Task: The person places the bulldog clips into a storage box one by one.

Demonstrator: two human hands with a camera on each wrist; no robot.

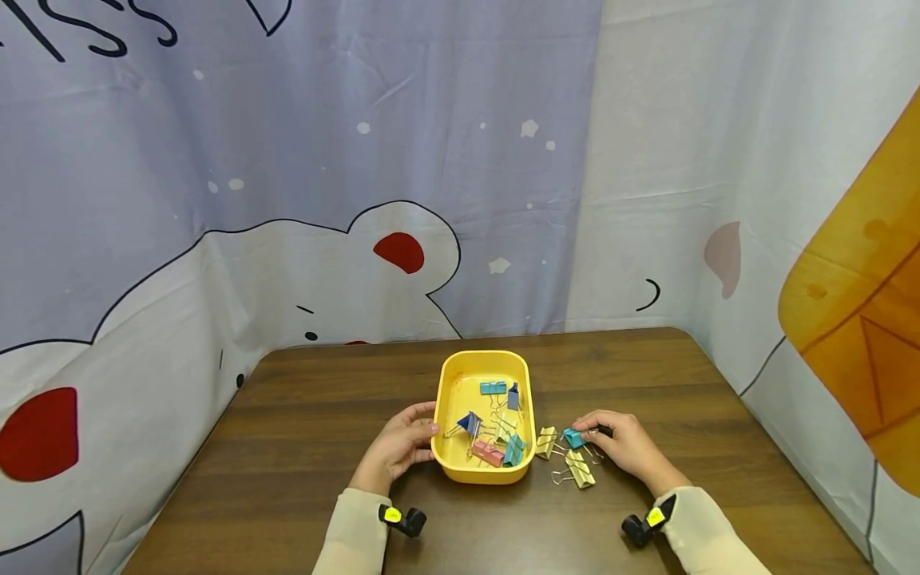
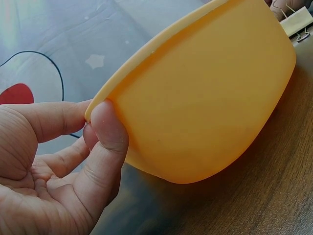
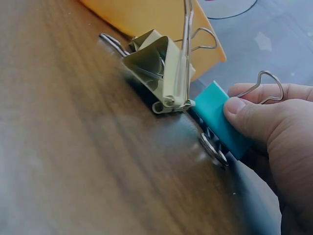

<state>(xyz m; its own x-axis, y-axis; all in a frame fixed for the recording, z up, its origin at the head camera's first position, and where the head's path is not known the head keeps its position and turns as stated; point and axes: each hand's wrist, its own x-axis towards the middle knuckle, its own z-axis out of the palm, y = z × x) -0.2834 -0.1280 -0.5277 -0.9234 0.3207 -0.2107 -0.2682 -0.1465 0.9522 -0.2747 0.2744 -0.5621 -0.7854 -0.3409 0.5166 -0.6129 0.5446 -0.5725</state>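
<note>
A yellow plastic tray point(image 1: 484, 477) stands on the table with several binder clips inside it. My left hand point(image 1: 398, 444) pinches its left rim between thumb and fingers, plainly seen in the left wrist view. To the right of the tray, my right hand point(image 1: 624, 442) holds a teal binder clip point(image 3: 221, 117) between thumb and fingers, low over the table. Two pale yellow binder clips, one by the tray wall point(image 1: 546, 442) and one nearer the front point(image 1: 579, 469), lie beside the teal one. In the right wrist view a pale yellow clip point(image 3: 168, 73) is close to the teal clip.
Inside the tray lie a pink clip point(image 1: 488, 454), teal clips point(image 1: 493, 388), dark blue clips point(image 1: 513, 397) and a pale yellow clip point(image 1: 505, 427). The brown wooden table point(image 1: 323, 399) reaches back to a printed curtain point(image 1: 402, 160). A small black device sits on each wrist.
</note>
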